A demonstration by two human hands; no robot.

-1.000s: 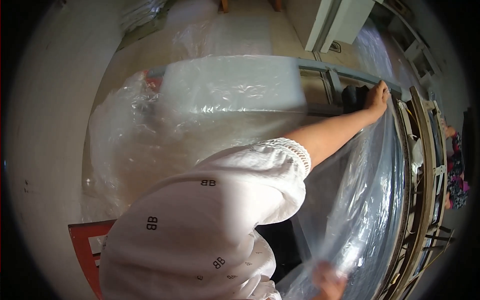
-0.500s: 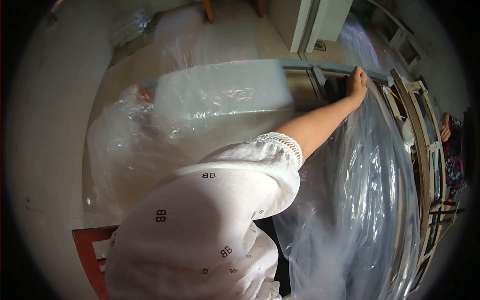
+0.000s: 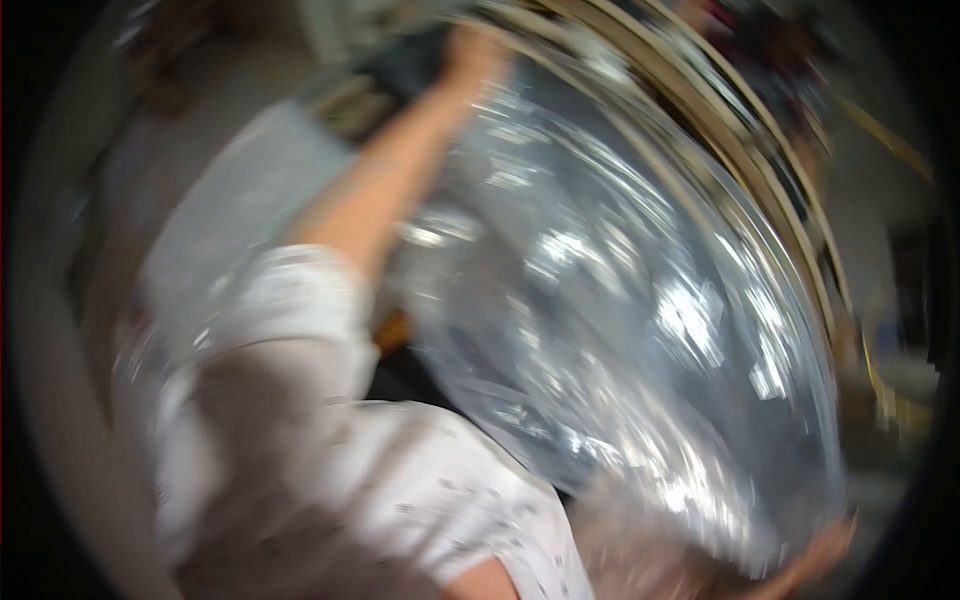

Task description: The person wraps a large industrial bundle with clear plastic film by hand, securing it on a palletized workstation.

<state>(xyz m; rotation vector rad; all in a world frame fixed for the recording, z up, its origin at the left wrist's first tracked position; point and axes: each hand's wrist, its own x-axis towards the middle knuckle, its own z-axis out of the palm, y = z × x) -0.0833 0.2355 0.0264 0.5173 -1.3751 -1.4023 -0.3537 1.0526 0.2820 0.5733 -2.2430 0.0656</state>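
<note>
A large sheet of clear plastic film (image 3: 640, 270) spreads from the upper middle to the lower right, shiny and rumpled. My left arm stretches up to the sheet's far corner, where my left hand (image 3: 475, 60) appears closed on its edge, though motion smears the fingers. My right hand (image 3: 815, 560) is at the sheet's near right edge, low in the view. Film covers part of my right forearm. Blur hides how the right fingers are set and whether they grip the sheet.
Long pale wooden frame rails (image 3: 770, 190) run in a curve along the sheet's far right side. Beyond them a person in dark clothing (image 3: 770, 50) shows, blurred. More whitish plastic (image 3: 250, 190) lies to the left of my left arm. A yellow strip (image 3: 885, 135) is at the far right.
My view has swung to the right, so the left hand and the rails now appear farther left. My right hand has come into view at the lower right.
</note>
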